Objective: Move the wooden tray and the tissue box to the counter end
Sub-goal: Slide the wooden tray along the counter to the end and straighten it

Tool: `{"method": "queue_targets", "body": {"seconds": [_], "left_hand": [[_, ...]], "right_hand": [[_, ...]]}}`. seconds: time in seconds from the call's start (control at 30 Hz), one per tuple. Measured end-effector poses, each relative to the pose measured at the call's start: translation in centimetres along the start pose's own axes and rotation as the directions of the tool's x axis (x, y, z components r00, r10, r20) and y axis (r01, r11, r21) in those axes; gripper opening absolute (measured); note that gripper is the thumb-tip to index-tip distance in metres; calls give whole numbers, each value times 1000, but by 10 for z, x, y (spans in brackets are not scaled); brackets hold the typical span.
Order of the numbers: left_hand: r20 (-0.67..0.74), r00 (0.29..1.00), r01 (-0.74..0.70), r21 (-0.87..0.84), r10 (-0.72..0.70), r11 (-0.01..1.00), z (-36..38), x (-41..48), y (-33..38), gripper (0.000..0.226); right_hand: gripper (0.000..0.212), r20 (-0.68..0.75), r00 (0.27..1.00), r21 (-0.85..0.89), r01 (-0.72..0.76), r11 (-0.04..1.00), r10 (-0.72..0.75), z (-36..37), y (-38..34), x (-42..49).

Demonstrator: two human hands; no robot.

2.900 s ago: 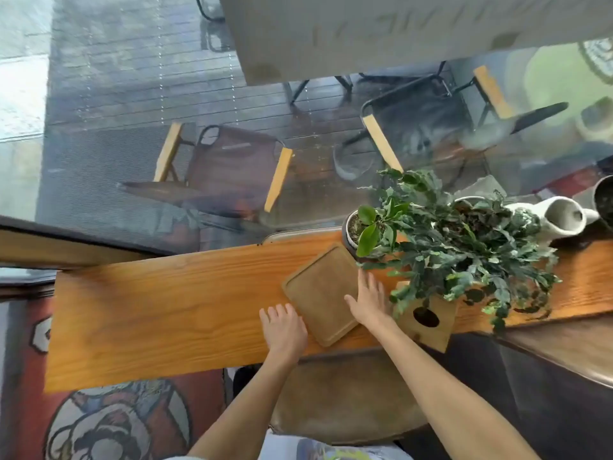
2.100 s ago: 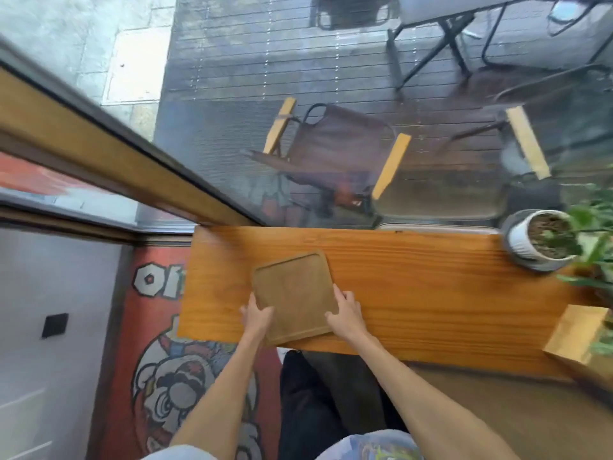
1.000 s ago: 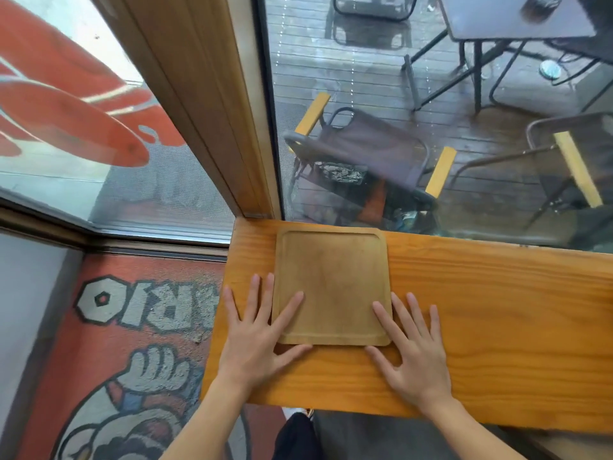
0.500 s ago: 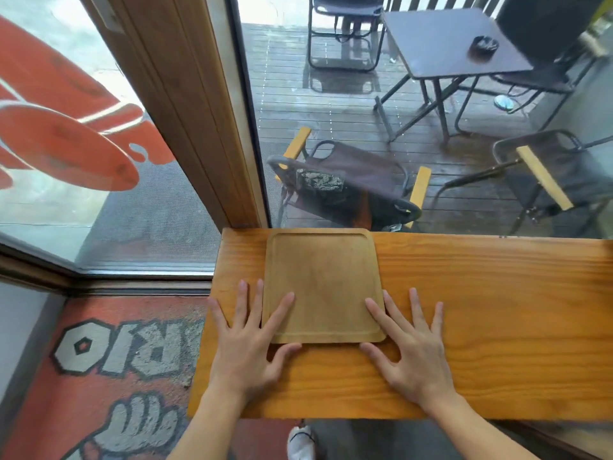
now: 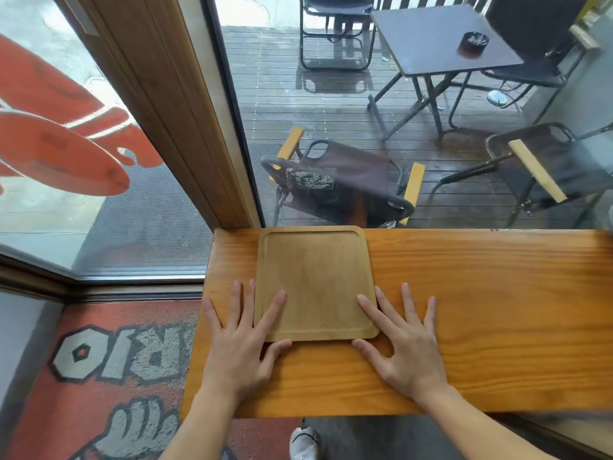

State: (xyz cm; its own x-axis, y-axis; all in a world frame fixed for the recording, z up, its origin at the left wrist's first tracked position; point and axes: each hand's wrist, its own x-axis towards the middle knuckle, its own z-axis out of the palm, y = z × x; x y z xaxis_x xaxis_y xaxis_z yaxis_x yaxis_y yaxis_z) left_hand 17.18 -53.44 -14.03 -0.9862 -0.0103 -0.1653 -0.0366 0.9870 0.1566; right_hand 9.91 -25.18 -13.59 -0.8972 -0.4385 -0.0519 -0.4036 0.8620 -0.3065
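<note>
The square wooden tray (image 5: 316, 280) lies flat at the left end of the orange wooden counter (image 5: 481, 293), its far edge against the window. My left hand (image 5: 243, 340) rests flat with fingers spread over the tray's near left corner. My right hand (image 5: 403, 341) lies flat the same way at the near right corner, with the index finger on the rim. Neither hand grips anything. The tissue box is out of view.
A wooden window post (image 5: 172, 111) and glass rise right behind the counter's left end. The counter's left edge (image 5: 199, 327) drops to a painted floor. Beyond the glass stand folding chairs (image 5: 345, 184) and a dark table (image 5: 438, 38). A shoe (image 5: 303, 443) shows below.
The tray was slid from beside the plant along the counter to its left end and squared against the window. Over the last second both hands have stayed flat at its near corners.
</note>
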Motion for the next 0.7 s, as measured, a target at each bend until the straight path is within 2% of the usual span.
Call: {"method": "queue_targets", "body": {"seconds": [0.7], "left_hand": [[9, 999, 37, 18, -37, 999, -6, 0, 2, 77]], "right_hand": [[71, 0, 1000, -3, -7, 1000, 7, 0, 0, 1]]}}
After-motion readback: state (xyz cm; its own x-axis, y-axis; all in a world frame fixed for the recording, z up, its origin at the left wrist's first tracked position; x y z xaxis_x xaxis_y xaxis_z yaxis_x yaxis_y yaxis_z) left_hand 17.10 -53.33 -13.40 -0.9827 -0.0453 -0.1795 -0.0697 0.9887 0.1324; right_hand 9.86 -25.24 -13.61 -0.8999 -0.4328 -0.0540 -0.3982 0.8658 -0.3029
